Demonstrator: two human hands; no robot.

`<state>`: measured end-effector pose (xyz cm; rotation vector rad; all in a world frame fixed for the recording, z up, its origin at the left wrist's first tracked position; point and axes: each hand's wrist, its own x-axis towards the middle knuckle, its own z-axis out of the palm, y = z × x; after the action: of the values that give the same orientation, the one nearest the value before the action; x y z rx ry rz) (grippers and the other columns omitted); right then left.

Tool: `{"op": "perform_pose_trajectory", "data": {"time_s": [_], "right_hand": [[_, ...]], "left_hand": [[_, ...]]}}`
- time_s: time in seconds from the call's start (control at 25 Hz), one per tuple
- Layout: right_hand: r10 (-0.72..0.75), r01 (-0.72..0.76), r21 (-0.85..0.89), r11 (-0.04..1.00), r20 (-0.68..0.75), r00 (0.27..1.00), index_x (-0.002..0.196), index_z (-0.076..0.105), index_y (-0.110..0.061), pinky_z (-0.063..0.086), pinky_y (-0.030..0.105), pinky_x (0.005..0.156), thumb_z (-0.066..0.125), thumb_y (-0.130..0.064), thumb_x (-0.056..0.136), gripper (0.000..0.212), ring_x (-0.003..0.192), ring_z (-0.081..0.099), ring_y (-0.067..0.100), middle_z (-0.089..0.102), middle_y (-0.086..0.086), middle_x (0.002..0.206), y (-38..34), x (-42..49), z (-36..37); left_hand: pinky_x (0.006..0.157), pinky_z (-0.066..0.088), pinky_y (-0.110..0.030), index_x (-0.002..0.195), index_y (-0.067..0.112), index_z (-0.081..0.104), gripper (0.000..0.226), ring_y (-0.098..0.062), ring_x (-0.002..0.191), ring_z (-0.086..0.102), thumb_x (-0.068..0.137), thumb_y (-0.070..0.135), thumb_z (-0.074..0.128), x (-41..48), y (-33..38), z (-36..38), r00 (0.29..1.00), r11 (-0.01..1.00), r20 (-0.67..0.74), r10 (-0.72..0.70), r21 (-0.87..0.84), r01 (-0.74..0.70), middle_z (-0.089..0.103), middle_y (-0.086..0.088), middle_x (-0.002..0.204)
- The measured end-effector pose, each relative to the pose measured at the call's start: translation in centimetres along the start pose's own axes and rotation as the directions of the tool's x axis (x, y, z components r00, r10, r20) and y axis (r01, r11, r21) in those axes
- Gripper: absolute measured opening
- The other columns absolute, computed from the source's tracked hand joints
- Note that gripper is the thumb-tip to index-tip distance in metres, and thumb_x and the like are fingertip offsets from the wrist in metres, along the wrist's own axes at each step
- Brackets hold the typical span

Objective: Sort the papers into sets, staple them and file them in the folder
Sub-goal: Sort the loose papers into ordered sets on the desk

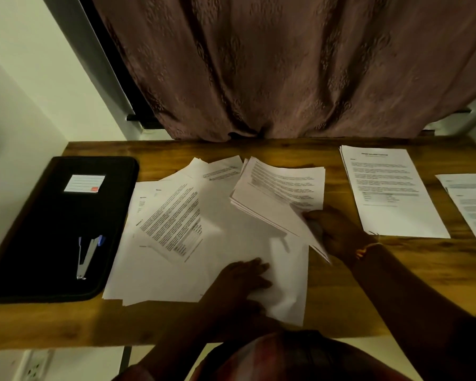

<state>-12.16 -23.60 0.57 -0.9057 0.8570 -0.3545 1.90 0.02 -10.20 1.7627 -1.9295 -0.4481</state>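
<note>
While my right hand (337,233) pinches a printed sheaf (278,191), my left hand (245,279) lies flat on loose sheets (176,273); print illegible; stapler (87,255) rests on labelled black folder (39,229).

A brown wooden worktop (396,284) runs from side to side. Behind it hangs a big curtain (286,64), dull pink-brown with a faint leafy pattern, and its bottom edge comes down to the back of the worktop. A grey frame (99,64) slants up beside the curtain on the left. Left of that is a pale wall (25,92). Low down in the left corner is a white wall socket (35,367), a bit blurry. A dark leg (125,358) goes down under the worktop.
</note>
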Motion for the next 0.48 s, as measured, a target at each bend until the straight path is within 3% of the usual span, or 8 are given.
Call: {"op": "perform_pose_trajectory", "data": {"time_s": [0.08, 0.12, 0.2, 0.28, 0.32, 0.36, 0.4, 0.48], "right_hand": [[0.024, -0.025, 0.032, 0.999, 0.024, 0.999, 0.123, 0.065, -0.01, 0.061, 0.039, 0.069, 0.052, 0.002, 0.096, 0.032, 0.096, 0.072, 0.033, 0.066, 0.022, 0.124, 0.0, 0.0, 0.5], [0.045, -0.047, 0.048, 0.998, 0.036, 0.998, 0.124, 0.064, -0.009, 0.061, 0.039, 0.068, 0.052, 0.002, 0.096, 0.033, 0.095, 0.072, 0.032, 0.066, 0.022, 0.123, -0.1, -0.1, 0.8], [0.076, -0.082, 0.088, 0.993, 0.069, 0.995, 0.125, 0.063, -0.008, 0.062, 0.037, 0.064, 0.052, -0.001, 0.098, 0.031, 0.088, 0.074, 0.03, 0.07, 0.02, 0.116, -0.9, -0.5, 1.6], [0.122, -0.131, 0.134, 0.982, 0.07, 0.99, 0.118, 0.066, -0.007, 0.061, 0.032, 0.056, 0.054, -0.005, 0.098, 0.024, 0.076, 0.075, 0.024, 0.075, 0.016, 0.101, -2.3, -1.0, 2.6], [0.145, -0.155, 0.172, 0.973, 0.072, 0.987, 0.112, 0.068, -0.006, 0.059, 0.028, 0.052, 0.059, -0.007, 0.095, 0.019, 0.069, 0.074, 0.02, 0.076, 0.013, 0.092, -3.1, -1.2, 2.8], [0.157, -0.178, 0.222, 0.959, 0.108, 0.982, 0.108, 0.069, -0.005, 0.058, 0.024, 0.05, 0.07, -0.009, 0.086, 0.022, 0.064, 0.072, 0.016, 0.076, 0.01, 0.087, -4.0, -1.4, 3.2], [0.151, -0.19, 0.254, 0.948, 0.166, 0.974, 0.108, 0.069, -0.005, 0.056, 0.019, 0.052, 0.084, -0.013, 0.071, 0.041, 0.064, 0.069, 0.01, 0.075, 0.006, 0.086, -4.8, -1.5, 3.6], [0.121, -0.176, 0.207, 0.962, 0.252, 0.96, 0.104, 0.07, -0.01, 0.051, 0.011, 0.054, 0.1, -0.026, 0.033, 0.079, 0.063, 0.064, 0.004, 0.069, -0.003, 0.086, -5.4, -1.3, 4.1]], "left_hand": [[0.109, 0.04, -0.039, 0.116, 0.026, 0.073, 0.043, -0.01, 0.14, 0.04, 0.087, 0.055, 0.061, 0.1, -0.1, -0.3, 0.998, 0.999, 0.046, -0.05, -0.015, 0.051, 0.059, 0.0, 0.142], [0.107, 0.046, -0.041, 0.112, 0.023, 0.076, 0.039, -0.009, 0.137, 0.044, 0.088, 0.051, 0.06, 0.3, 0.4, -0.6, 0.992, 0.989, 0.083, -0.098, -0.101, 0.106, 0.063, 0.0, 0.138], [0.103, 0.052, -0.044, 0.115, 0.016, 0.076, 0.038, -0.008, 0.129, 0.054, 0.092, 0.042, 0.06, 0.8, 1.4, -1.4, 0.981, 0.953, -0.03, -0.193, -0.244, 0.18, 0.068, 0.004, 0.129], [0.105, 0.051, -0.033, 0.123, 0.011, 0.071, 0.033, 0.0, 0.117, 0.061, 0.097, 0.029, 0.062, 1.5, 2.0, -3.2, 0.91, 0.828, -0.121, -0.397, -0.475, 0.298, 0.07, 0.016, 0.119], [0.104, 0.049, -0.026, 0.122, 0.014, 0.072, 0.028, 0.005, 0.113, 0.062, 0.098, 0.024, 0.064, 1.8, 2.1, -4.5, 0.878, 0.803, -0.161, -0.451, -0.503, 0.32, 0.068, 0.022, 0.117], [0.103, 0.048, -0.021, 0.117, 0.019, 0.075, 0.023, 0.008, 0.112, 0.062, 0.097, 0.023, 0.065, 1.9, 2.1, -5.8, 0.853, 0.805, -0.216, -0.475, -0.497, 0.323, 0.068, 0.025, 0.117], [0.103, 0.047, -0.018, 0.113, 0.023, 0.076, 0.019, 0.009, 0.112, 0.061, 0.096, 0.024, 0.067, 2.0, 1.9, -6.7, 0.827, 0.801, -0.245, -0.506, -0.49, 0.344, 0.068, 0.025, 0.119], [0.108, 0.04, -0.017, 0.114, 0.027, 0.073, 0.022, 0.008, 0.123, 0.054, 0.093, 0.032, 0.07, 1.9, 1.8, -7.9, 0.865, 0.823, -0.174, -0.471, -0.44, 0.36, 0.061, 0.024, 0.131]]}}
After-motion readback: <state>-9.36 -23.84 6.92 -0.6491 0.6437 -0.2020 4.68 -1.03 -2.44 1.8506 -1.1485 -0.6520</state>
